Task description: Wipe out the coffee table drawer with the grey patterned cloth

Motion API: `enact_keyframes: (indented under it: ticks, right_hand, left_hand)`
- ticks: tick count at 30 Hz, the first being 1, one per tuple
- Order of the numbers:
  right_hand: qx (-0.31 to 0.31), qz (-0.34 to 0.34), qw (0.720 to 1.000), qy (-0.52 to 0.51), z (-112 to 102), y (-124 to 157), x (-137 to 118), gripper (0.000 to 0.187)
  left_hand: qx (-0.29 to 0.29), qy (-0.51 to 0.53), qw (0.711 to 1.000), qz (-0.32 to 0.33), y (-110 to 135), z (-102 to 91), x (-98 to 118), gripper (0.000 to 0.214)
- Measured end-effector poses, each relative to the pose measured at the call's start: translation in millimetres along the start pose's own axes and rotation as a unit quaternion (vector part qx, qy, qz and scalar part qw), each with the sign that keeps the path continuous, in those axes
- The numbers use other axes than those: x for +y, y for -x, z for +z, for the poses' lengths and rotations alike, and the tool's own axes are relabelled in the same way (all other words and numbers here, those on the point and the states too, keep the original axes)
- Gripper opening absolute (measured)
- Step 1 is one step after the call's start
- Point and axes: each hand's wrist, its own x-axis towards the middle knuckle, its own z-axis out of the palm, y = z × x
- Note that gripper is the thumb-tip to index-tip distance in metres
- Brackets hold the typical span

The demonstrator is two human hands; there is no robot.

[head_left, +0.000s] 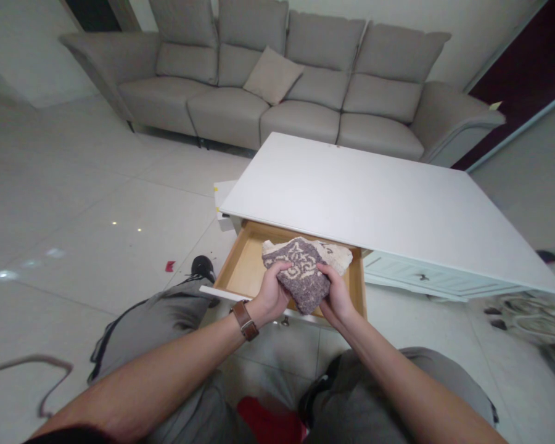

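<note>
Beyond the pulled-out drawer (pixel 246 262), a white table (pixel 374 197) is spreading, and a grey sofa (pixel 231 111) is standing farther past it. From where I'm watching, a folded cloth (pixel 300 271), purple-brown with cream patterning, is sitting over the drawer in both hands; I'm not managing to tell whether it's touching the wood. The left hand (pixel 272 293) and right hand (pixel 338 299) are pinching its opposite sides, thumbs on top, other fingers mostly hidden. It's looking light, soft and thick, its nubby weave hardly suggesting slipperiness or fragility; gripping both sides through every layer is seeming safest against unfolding.
</note>
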Motion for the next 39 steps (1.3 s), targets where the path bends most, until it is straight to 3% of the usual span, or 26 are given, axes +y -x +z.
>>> enact_keyframes:
  ticks: [39]
  right_hand:
    - [-0.011, -0.007, 1.0, 0.008, 0.4, 0.9, 0.0, 0.031]
  left_hand:
    - [0.001, 0.005, 1.0, 0.001, 1.1, 0.5, -0.2, 0.036]
